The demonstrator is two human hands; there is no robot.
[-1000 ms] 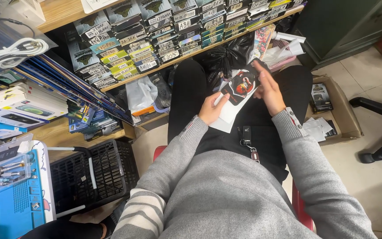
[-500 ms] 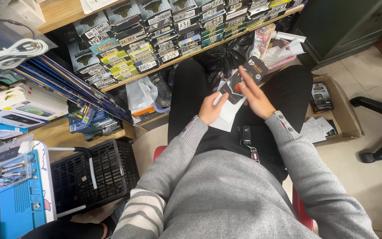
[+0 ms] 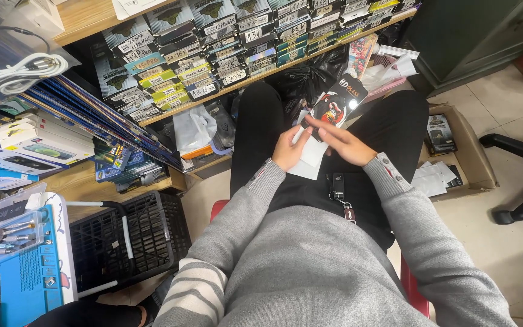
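The person sits on a red chair (image 3: 216,209) with both hands over the lap, working at a flat black package (image 3: 337,103) with a colourful picture on its face. The package is already out and in the hands, lifted just above the knees, and a white sleeve (image 3: 310,158) lies under it on the lap; whether that white piece has come out of the package or is a separate wrapper I cannot tell. As I judge it, the work is in its early or middle part: the package is in hand and being handled, but nothing looks fully separated or set aside yet.

The left hand (image 3: 289,148) comes in from the package's near left side, palm turned inward, fingers curled and closed on the edge of the white sleeve, thumb on top. The right hand (image 3: 343,142) lies across from the near right of the package, fingers stretched long and flat toward its lower edge, fingertips pressing or pinching there; the exact grip is hidden by the fingers themselves. Both forearms in grey sleeves angle inward, meeting just below the package.

Beyond the package, a wooden shelf (image 3: 101,15) carries rows of labelled boxes. To the right of the package, on the floor, an open cardboard box (image 3: 470,157) holds more small packets. Well to the left of it stands a black plastic basket (image 3: 146,233).
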